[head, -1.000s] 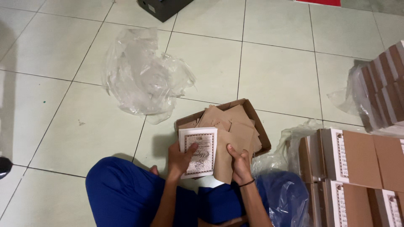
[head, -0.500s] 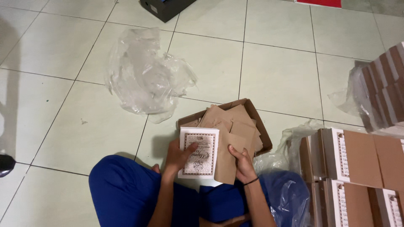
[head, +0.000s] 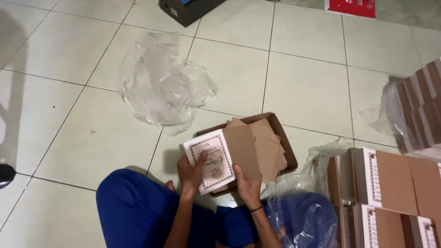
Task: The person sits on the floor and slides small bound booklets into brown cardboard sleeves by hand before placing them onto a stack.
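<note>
Your left hand (head: 192,173) is closed on the lower left edge of a white printed card with a dark ornate border (head: 209,160), thumb lying across its face. Your right hand (head: 247,187) grips the bottom edge of the brown kraft-paper cover (head: 243,151) joined to that card's right side, fingers curled beneath it. The piece spans both grips, tilted, just above an open brown cardboard box of loose brown sheets (head: 271,142). Beyond the box lies crumpled clear plastic wrap (head: 161,87); right of your right hand stand stacked brown-and-white card bundles (head: 390,174).
</note>
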